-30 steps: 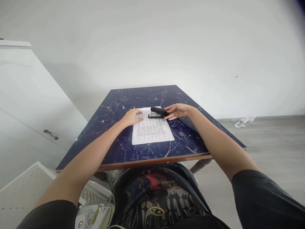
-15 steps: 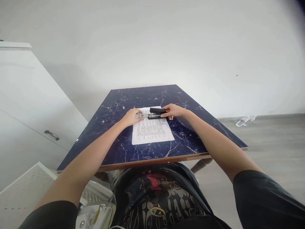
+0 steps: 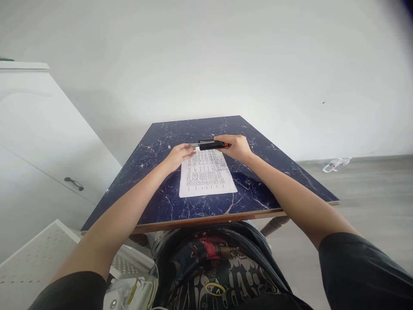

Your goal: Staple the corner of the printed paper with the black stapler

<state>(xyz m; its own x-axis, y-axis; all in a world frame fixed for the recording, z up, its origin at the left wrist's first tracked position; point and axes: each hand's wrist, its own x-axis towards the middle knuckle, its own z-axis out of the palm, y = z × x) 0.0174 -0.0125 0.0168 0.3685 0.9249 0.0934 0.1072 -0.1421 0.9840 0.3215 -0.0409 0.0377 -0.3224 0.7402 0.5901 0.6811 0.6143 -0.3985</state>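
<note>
A black stapler (image 3: pixel 210 145) with an orange part is held level above the far end of printed paper sheets (image 3: pixel 208 178). My right hand (image 3: pixel 238 147) is closed around its right end, fingers on top and thumb below. From its left end sticks out a narrow metal piece (image 3: pixel 195 145). The fingers of my left hand (image 3: pixel 180 156) are closed on the tip of that piece. Whether any staples lie inside the stapler cannot be seen. The sheets lie flat on the dark blue marbled table (image 3: pixel 158 198).
A small pale piece (image 3: pixel 169 147) lies on the table left of the sheets. White cabinet doors (image 3: pixel 41 142) and a perforated white panel (image 3: pixel 38 254) stand at the left. On the floor at the right is a clear plastic item (image 3: pixel 336 164) against the wall.
The stapler has been raised off the sheets and turned in my hands; its two arms, spread apart before, now look together. My left fingers have moved up slightly with the metal piece.
</note>
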